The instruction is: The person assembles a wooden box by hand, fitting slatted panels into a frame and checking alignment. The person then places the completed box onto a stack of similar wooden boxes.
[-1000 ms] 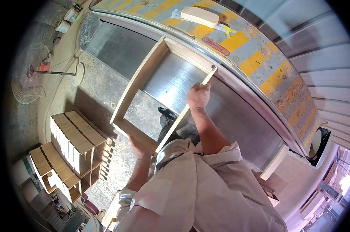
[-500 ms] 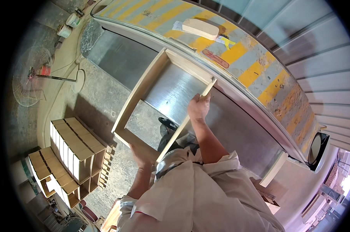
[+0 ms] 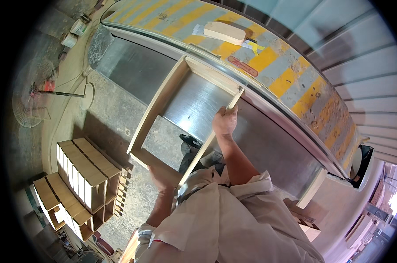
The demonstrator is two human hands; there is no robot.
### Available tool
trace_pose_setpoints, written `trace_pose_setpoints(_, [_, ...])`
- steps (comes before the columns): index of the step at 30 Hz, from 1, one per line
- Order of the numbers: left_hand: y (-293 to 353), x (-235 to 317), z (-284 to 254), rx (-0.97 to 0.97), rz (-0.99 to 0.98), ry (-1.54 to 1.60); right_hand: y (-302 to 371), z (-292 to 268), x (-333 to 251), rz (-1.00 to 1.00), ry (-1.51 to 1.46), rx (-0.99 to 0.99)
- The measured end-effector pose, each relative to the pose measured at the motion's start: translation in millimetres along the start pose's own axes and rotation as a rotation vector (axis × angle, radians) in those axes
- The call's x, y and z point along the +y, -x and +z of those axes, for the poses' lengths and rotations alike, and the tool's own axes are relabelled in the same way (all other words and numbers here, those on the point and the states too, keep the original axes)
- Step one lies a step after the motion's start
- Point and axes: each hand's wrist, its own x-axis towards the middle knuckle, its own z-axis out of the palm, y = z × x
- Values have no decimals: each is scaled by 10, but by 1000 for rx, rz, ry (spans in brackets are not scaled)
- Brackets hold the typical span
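Observation:
A pale wooden rectangular frame [image 3: 157, 107], with no bottom in it, is held between my hands in front of my body. My right hand [image 3: 225, 122] is closed round its right side, towards the far end. My left hand [image 3: 162, 177] is at the near side, close to the near right corner; the frame hides most of its fingers, but the thumb lies against the wood. The frame's far side is up against the edge of a long machine with a yellow-and-grey striped top [image 3: 268, 65]. Below that edge, a metal plate [image 3: 139, 65] shows through and beside the frame.
On the striped top lie a pale rounded block [image 3: 224, 33] and a flat red piece [image 3: 243, 65]. Wooden boxes [image 3: 86, 168] are stacked at left, near a standing fan [image 3: 34, 92]. A wooden strip [image 3: 312, 188] juts out at right. Buckets [image 3: 78, 28] stand far left.
The view has shifted slightly. Both hands keep their places on the frame, which stays against the machine's edge.

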Motion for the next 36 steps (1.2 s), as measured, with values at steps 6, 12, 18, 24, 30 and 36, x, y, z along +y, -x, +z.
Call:
trace_pose_setpoints(6, [-71, -100, -174, -62, 13, -1, 14, -14, -9, 1, -2, 4])
trace_pose_setpoints(12, [-145, -187, -320, 48, 61, -125, 32, -80, -121, 17, -15, -31])
trace_pose_setpoints(18, [-109, -111, -176, 58, 91, -164, 17, -22, -49, 22, 13, -13])
trace_pose_setpoints(24, [-43, -62, -135, 21, 24, -105, 9, -20, -51, 53, 31, -37])
trace_pose_setpoints(30, [-14, -13, 1, 66, 62, -141, -2, -18, -27, 50, 17, -35])
trace_pose_setpoints(36, [67, 56, 142, 51, 94, -165, 2, -41, -62, 44, 15, -52])
